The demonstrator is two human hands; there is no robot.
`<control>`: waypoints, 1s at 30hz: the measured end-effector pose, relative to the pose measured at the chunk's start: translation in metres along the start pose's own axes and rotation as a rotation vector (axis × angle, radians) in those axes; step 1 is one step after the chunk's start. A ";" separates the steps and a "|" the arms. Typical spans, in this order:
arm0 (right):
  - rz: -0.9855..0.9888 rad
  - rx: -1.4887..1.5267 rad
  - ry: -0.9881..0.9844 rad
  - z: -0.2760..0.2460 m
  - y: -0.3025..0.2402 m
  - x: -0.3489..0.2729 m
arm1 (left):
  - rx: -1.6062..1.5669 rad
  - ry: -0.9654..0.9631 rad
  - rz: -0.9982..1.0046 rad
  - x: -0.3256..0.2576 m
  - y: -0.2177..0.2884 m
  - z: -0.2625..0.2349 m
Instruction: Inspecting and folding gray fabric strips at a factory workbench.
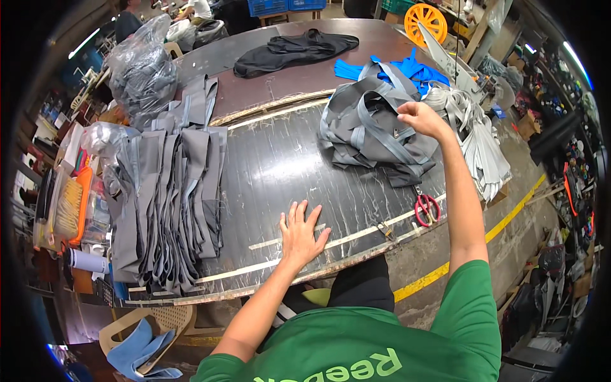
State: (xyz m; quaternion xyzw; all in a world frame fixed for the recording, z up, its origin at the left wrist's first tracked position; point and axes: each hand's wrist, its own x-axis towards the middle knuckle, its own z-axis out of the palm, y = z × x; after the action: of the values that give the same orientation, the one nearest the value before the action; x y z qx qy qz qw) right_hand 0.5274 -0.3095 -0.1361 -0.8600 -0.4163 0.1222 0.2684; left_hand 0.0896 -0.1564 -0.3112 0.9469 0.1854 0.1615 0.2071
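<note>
My left hand [301,234] lies flat on the dark tabletop [273,184] near its front edge, fingers spread and holding nothing. At the right, my right hand [420,120] is over a heap of grey fabric pieces with lighter grey straps [375,130]. Its fingers are curled together at the edge of the heap; whether they pinch anything is hidden. Between my hands and nearer the front edge, red-handled scissors [426,210] lie beside the heap. A stack of long grey fabric panels [175,204] lies to the left of my left hand.
Black fabric [296,51] lies at the table's far side. Blue strips [414,69] and a bundle of whitish strips [474,140] sit behind and right of the heap. A small metal piece [385,230] is near the front edge. A plastic chair [184,318] stands below left.
</note>
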 end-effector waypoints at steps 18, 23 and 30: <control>-0.522 0.918 0.426 0.052 -0.239 -0.121 | -0.762 0.105 -0.106 -0.006 -0.050 0.010; -0.251 1.067 0.154 0.193 -0.188 -0.176 | -1.175 0.150 -0.211 -0.047 -0.043 -0.034; -0.041 1.186 -0.075 0.294 -0.152 -0.242 | -1.146 0.043 -0.497 -0.120 -0.078 -0.049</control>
State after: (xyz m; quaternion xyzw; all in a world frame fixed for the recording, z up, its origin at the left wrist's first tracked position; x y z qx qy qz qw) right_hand 0.1504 -0.3153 -0.2970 -0.5502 -0.3027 0.3591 0.6904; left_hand -0.0572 -0.1243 -0.3316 0.6106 0.2882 0.2011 0.7097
